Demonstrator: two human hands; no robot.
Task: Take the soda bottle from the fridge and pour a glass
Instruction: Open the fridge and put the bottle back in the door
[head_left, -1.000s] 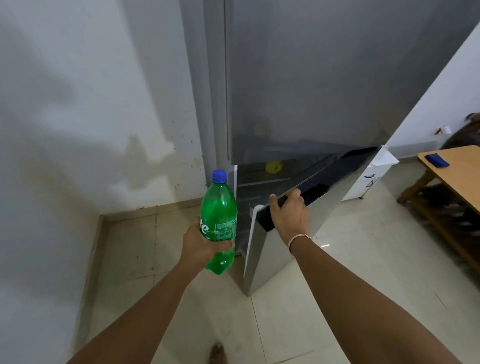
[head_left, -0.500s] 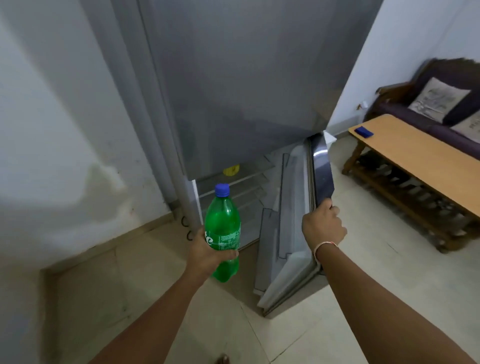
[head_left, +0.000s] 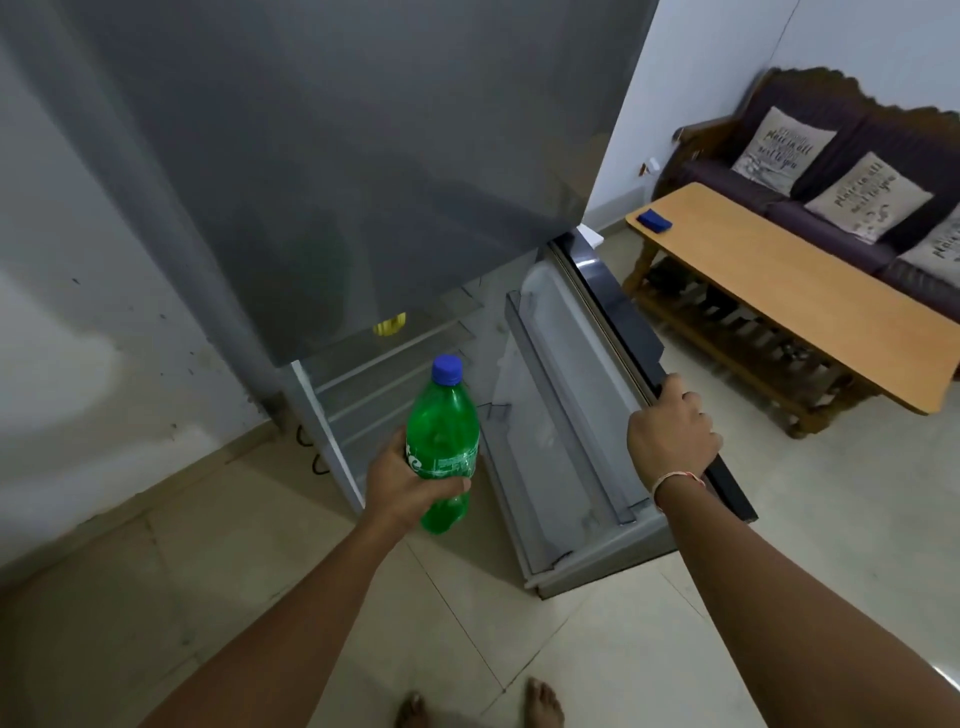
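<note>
Both hands busy. Left hand (head_left: 402, 480) fingers wrap the green soda bottle (head_left: 442, 447) at its label, upright before the open fridge. Right hand (head_left: 672, 441) clamps the fridge door (head_left: 582, 415) edge. Bottle probably full, heavy, slick; mid-body grip suits.

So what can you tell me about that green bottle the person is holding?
The bottle looks like clear green plastic, with a blue screw cap still on and a green label with white lettering round its middle. It stands nearly upright in the air, in front of the open fridge. The left hand wraps round its lower half; nothing else touches it.
</note>
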